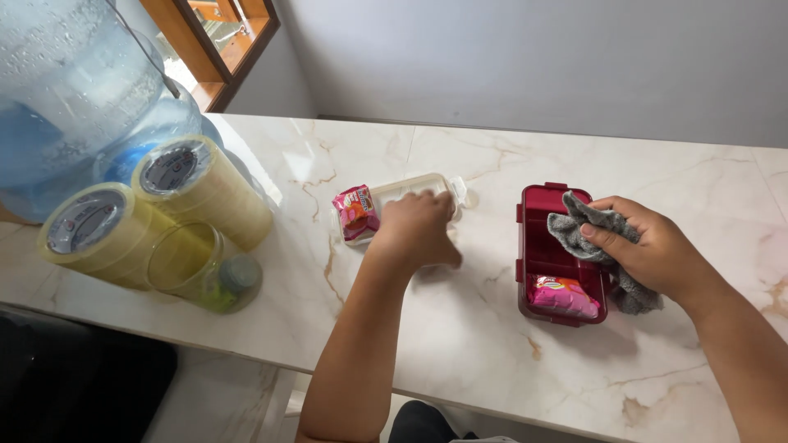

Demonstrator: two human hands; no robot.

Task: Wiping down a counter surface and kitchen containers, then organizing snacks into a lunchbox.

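Observation:
A dark red lunch box lies open on the marble counter, with a pink snack packet in its near compartment. My right hand grips a grey cloth and presses it over the box's far compartment. My left hand rests on a clear plastic lid to the left of the box, fingers curled over it. A small pink and orange snack packet lies on the lid's left end, just beside that hand.
Three large rolls of yellowish clear tape lie stacked at the left of the marble counter. A big blue water jug stands behind them. A wooden window frame is at the far left; a grey wall runs along the back.

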